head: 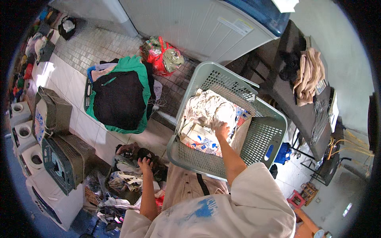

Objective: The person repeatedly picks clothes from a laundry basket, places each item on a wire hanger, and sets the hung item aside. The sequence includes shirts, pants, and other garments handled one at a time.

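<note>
A large grey-green plastic laundry basket (257, 141) stands before me, with openwork walls. Inside lie a crumpled off-white cloth (202, 102) and a white sheet-like piece printed with blue and orange patterns (195, 137). My right hand (222, 129) reaches into the basket and touches the off-white cloth; the fingertips are partly lost against it, so its grip is unclear. My left hand (145, 164) is held away from the basket with fingers spread and nothing in them. Below it is a heap of mixed clothes (126, 178) on the floor.
A second basket (87, 92) at the left overflows with black and green clothing (122, 99). A red plastic bag (162, 58) sits by the white appliance (190, 26). Stacked baskets (64, 160) and washing machines (49, 193) line the far left. A dark table (276, 80) holds a tan cloth (309, 77).
</note>
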The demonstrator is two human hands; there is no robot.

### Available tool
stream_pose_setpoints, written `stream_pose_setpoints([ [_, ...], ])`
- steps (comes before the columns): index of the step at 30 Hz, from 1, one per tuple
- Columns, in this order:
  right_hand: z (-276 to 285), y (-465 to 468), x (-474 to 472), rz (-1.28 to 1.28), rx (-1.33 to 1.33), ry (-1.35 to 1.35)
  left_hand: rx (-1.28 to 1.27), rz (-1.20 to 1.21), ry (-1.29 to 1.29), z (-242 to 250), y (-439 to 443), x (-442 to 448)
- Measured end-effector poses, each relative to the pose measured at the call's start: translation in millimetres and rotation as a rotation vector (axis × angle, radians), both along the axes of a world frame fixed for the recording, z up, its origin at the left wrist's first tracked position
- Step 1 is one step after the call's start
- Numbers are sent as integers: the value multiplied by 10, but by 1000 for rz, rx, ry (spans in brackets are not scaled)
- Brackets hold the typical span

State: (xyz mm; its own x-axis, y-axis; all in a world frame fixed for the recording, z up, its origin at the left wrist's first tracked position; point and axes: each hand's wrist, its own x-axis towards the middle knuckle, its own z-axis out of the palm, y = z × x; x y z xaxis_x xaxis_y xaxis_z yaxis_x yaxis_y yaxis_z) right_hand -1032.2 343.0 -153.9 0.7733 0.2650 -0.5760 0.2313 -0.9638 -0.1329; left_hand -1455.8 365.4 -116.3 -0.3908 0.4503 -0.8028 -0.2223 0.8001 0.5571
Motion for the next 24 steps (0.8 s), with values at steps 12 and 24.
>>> stream_pose_setpoints([
  [12,-119,-493,149,-7,-118,94,730,-346,27,1858,884,1232],
  [24,1100,-764,967,-154,939,513,917,-1307,104,2314,322,2563],
])
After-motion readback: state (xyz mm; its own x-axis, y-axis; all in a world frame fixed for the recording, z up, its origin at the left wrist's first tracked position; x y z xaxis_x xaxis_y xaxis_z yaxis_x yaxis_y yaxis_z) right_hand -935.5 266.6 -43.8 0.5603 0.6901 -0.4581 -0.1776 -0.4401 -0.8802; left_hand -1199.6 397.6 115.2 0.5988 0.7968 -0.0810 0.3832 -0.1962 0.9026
